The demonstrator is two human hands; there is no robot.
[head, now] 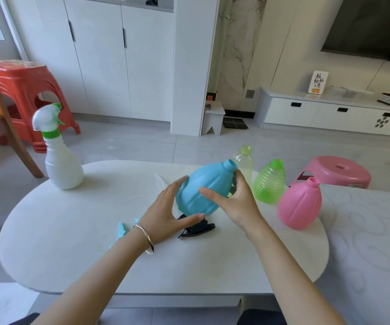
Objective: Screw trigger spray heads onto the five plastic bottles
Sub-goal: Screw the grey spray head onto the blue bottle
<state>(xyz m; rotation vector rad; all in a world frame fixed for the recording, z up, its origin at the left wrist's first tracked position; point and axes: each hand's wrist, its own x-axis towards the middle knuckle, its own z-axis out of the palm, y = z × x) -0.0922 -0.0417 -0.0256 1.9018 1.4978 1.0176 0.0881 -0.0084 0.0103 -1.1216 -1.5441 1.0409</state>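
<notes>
A blue plastic bottle (203,186) is held tilted above the white table (72,242), its open neck pointing up and to the right. My left hand (165,214) cups its lower left side. My right hand (233,202) grips its right side, and a dark part shows behind those fingers. A black trigger head (198,228) lies on the table under the bottle. A light blue piece (121,231) peeks out beside my left wrist. At the far left a white bottle (60,165) stands with a green-and-white trigger head (47,118) fitted.
Three open-necked bottles stand to the right: a pale clear one (244,164), a ribbed green one (270,182) and a pink one (300,205). A pink stool (337,171) stands beyond the table, with a red stool (22,90) and a wooden chair leg (8,127) at the left.
</notes>
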